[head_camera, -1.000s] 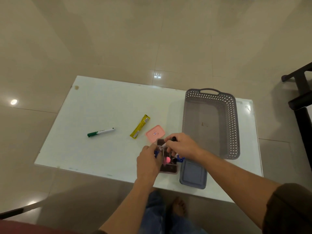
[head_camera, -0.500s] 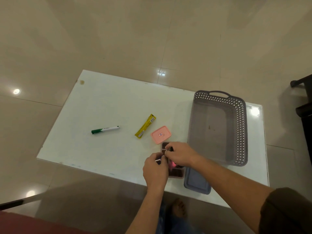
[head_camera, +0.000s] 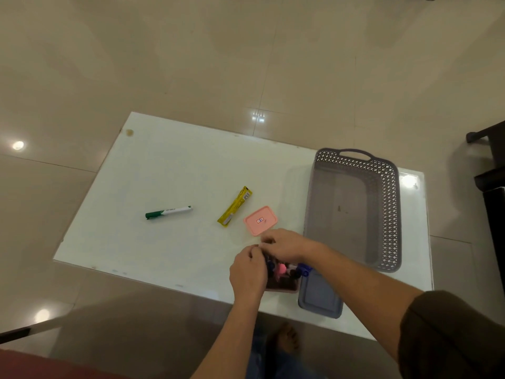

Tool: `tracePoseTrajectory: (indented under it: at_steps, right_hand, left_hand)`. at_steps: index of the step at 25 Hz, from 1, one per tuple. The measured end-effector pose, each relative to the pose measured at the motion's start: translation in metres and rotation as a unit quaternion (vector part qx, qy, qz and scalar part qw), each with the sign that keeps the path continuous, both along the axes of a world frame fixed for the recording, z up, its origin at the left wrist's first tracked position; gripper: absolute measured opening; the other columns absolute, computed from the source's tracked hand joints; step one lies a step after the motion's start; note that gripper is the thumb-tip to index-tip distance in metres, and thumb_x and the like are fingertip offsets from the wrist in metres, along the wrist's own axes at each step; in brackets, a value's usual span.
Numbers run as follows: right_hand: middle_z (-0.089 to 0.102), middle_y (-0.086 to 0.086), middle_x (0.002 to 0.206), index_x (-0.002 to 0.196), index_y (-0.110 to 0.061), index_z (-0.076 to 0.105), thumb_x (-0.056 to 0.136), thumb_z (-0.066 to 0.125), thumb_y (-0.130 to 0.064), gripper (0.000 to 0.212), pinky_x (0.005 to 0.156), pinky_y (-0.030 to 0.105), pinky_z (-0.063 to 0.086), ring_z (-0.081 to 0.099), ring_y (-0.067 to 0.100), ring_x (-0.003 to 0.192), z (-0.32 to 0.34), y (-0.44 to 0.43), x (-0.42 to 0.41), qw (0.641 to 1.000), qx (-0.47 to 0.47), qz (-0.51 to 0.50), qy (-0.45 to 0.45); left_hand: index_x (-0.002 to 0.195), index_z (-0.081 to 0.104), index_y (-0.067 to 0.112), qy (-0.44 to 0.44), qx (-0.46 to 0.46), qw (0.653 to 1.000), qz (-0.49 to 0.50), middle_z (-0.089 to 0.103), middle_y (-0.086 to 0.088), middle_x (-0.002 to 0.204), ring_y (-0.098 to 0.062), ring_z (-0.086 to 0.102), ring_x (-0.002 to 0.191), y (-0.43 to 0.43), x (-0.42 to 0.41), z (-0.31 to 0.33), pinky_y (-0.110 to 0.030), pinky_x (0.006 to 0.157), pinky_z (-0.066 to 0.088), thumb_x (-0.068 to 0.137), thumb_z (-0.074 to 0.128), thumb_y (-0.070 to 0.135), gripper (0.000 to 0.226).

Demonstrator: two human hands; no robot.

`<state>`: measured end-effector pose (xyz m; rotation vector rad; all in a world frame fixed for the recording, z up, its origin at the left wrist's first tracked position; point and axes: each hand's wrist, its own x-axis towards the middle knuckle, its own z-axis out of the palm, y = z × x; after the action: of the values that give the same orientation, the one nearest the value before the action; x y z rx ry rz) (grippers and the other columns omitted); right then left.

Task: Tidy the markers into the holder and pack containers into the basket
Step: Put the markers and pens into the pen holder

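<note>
At near edge of glossy white table (head_camera: 164,160): one flat grey container (head_camera: 319,296), smooth plastic, rounded corners. Just left of it: one brown rectangular marker holder (head_camera: 284,285) containing upright markers (head_camera: 281,269), with pink, blue and dark caps; count unclear. Over holder: left hand (head_camera: 248,272) and right hand (head_camera: 284,246) together, fingers curled, fingertips meeting; object gripped not discernible. Beyond: one pink container (head_camera: 261,220), one yellow sachet (head_camera: 235,206), one loose green marker (head_camera: 168,212). Far right: one grey lattice-walled basket (head_camera: 388,214).

The basket (head_camera: 393,214) was grey with lattice walls, the box (head_camera: 260,220) pink, the packet (head_camera: 234,207) yellow, the marker (head_camera: 168,212) green-and-white, the worktop (head_camera: 164,165) white.
</note>
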<state>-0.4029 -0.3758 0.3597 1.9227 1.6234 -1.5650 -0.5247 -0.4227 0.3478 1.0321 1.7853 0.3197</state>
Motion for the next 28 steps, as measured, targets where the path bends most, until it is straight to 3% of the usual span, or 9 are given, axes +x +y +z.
tracePoseTrajectory:
  at_steps: [3, 6, 9, 11, 14, 16, 19, 21, 28]
  right_hand:
    - [0.067, 0.002, 0.116, 0.116, -0.017, 0.069, 0.089, 0.064, -0.040, 0.036, 0.084, 0.034, 0.049, 0.062, 0.021, 0.103, 0.004, 0.005, 0.018, 0.994, 0.027, -0.101, 0.013]
    - [0.061, 0.005, 0.106, 0.110, -0.011, 0.064, 0.092, 0.059, -0.037, 0.032, 0.076, 0.031, 0.045, 0.057, 0.022, 0.088, 0.004, -0.009, 0.054, 0.954, 0.033, -0.299, -0.007]
    - [0.053, 0.016, 0.116, 0.123, -0.010, 0.053, 0.096, 0.057, -0.037, 0.039, 0.063, 0.033, 0.047, 0.056, 0.028, 0.078, 0.008, -0.049, 0.072, 0.899, -0.126, -0.418, -0.014]
    - [0.056, 0.020, 0.126, 0.125, -0.009, 0.051, 0.096, 0.061, -0.043, 0.046, 0.065, 0.040, 0.055, 0.064, 0.036, 0.094, 0.014, -0.071, 0.068, 0.888, -0.201, -0.414, 0.005]
    - [0.064, 0.017, 0.110, 0.118, -0.008, 0.053, 0.093, 0.070, -0.032, 0.038, 0.057, 0.037, 0.060, 0.071, 0.030, 0.084, 0.018, -0.076, 0.050, 0.889, -0.148, -0.430, 0.057]
    - [0.067, 0.015, 0.102, 0.113, -0.012, 0.053, 0.089, 0.074, -0.016, 0.032, 0.059, 0.039, 0.063, 0.073, 0.028, 0.080, 0.013, -0.072, 0.039, 0.882, -0.107, -0.452, 0.074]
    - [0.067, 0.011, 0.104, 0.105, -0.018, 0.054, 0.078, 0.079, -0.008, 0.038, 0.071, 0.047, 0.065, 0.071, 0.030, 0.091, 0.001, -0.071, 0.024, 0.900, -0.065, -0.431, 0.023]
    - [0.065, 0.006, 0.105, 0.107, -0.019, 0.057, 0.077, 0.079, -0.011, 0.038, 0.078, 0.042, 0.063, 0.068, 0.025, 0.095, -0.002, -0.071, 0.017, 0.930, -0.008, -0.364, -0.049]
    - [0.058, 0.002, 0.110, 0.111, -0.021, 0.065, 0.084, 0.074, -0.015, 0.030, 0.080, 0.027, 0.053, 0.058, 0.016, 0.094, -0.013, -0.085, 0.013, 0.950, 0.133, -0.267, -0.093]
  left_hand:
    - [0.091, 0.067, 0.019, -0.018, -0.027, 0.999, -0.004, 0.067, -0.003, 0.095, -0.017, 0.062, 0.086, 0.010, -0.005, 0.004, -0.043, 0.084, 0.056, 0.099, 0.036, 0.029, 0.033]
    - [0.100, 0.061, 0.024, -0.061, -0.071, 0.996, 0.008, 0.064, -0.003, 0.105, -0.023, 0.060, 0.101, 0.013, -0.013, 0.009, -0.051, 0.096, 0.052, 0.102, 0.038, 0.040, 0.028]
    - [0.110, 0.056, 0.028, -0.129, -0.119, 0.984, -0.031, 0.063, 0.005, 0.105, -0.017, 0.060, 0.103, 0.004, -0.012, 0.015, -0.046, 0.100, 0.049, 0.100, 0.037, 0.058, 0.037]
    - [0.118, 0.058, 0.033, -0.137, -0.120, 0.981, -0.069, 0.069, 0.006, 0.113, -0.013, 0.066, 0.101, -0.007, -0.007, 0.012, -0.043, 0.097, 0.053, 0.088, 0.047, 0.064, 0.045]
    - [0.118, 0.058, 0.035, -0.058, -0.062, 0.989, -0.124, 0.070, 0.008, 0.110, -0.013, 0.068, 0.096, -0.012, 0.005, 0.016, -0.043, 0.093, 0.056, 0.085, 0.064, 0.035, 0.034]
    - [0.131, 0.053, 0.034, -0.014, -0.030, 0.988, -0.152, 0.067, 0.007, 0.119, -0.016, 0.065, 0.103, -0.008, 0.009, 0.023, -0.041, 0.095, 0.055, 0.084, 0.067, 0.021, 0.050]
    - [0.140, 0.052, 0.026, 0.060, 0.004, 0.978, -0.201, 0.064, 0.001, 0.128, -0.020, 0.061, 0.112, -0.003, 0.012, 0.025, -0.031, 0.095, 0.049, 0.087, 0.064, 0.013, 0.055]
    - [0.139, 0.055, 0.023, 0.094, 0.018, 0.973, -0.210, 0.064, -0.001, 0.131, -0.020, 0.061, 0.114, -0.002, 0.014, 0.024, -0.029, 0.094, 0.048, 0.090, 0.059, 0.010, 0.051]
    - [0.131, 0.062, 0.027, 0.108, 0.089, 0.973, -0.184, 0.067, 0.003, 0.119, -0.013, 0.063, 0.102, -0.010, 0.015, 0.011, -0.018, 0.079, 0.042, 0.094, 0.064, 0.028, 0.038]
